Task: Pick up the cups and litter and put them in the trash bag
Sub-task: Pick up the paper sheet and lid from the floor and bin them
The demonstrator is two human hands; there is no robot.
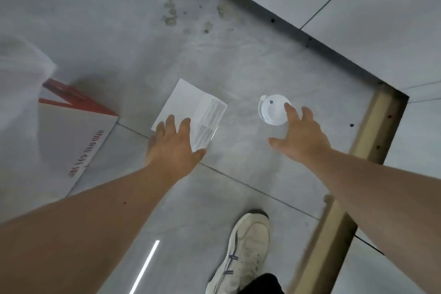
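Note:
A white cup (272,109) with a plastic lid stands upright on the grey floor, seen from above. My right hand (301,133) hovers just over its near right side with fingers spread, holding nothing. A white sheet of paper (198,107) with printed lines lies flat on the floor to the left of the cup. My left hand (174,143) reaches over the paper's near corner, fingers apart, and covers part of it. A blurred whitish translucent bag (21,83) hangs at the far left edge.
A white and red paper bag (71,141) lies on the floor at the left. A wooden strip (372,124) and a dark wall edge (298,31) border the floor on the right. My white shoe (243,250) stands at the bottom. Stains (170,14) mark the far floor.

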